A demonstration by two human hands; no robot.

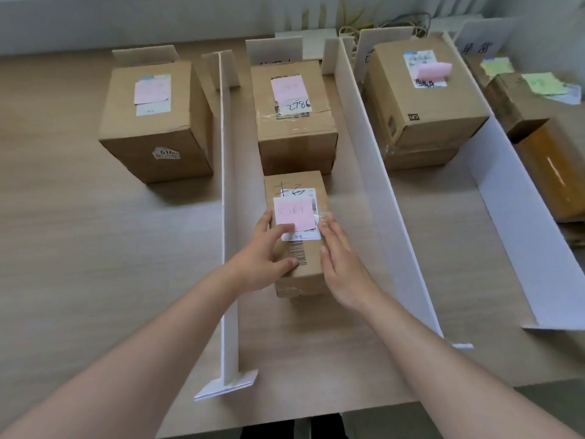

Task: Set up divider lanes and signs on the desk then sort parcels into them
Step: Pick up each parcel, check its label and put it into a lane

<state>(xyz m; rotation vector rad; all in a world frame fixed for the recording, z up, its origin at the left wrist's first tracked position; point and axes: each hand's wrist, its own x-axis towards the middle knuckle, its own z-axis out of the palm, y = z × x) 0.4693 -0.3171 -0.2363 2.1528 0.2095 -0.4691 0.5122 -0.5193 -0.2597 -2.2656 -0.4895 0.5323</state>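
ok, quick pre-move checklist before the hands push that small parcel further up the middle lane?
1. Left hand and right hand on small parcel: ok, one on each side.
2. Parcel between left divider and right divider: ok.
3. Gap to the taped box ahead: not ok, almost none.
4. Pink sticky note lying flat: ok.
5. Lane sign matches the note: cannot tell, text hidden.
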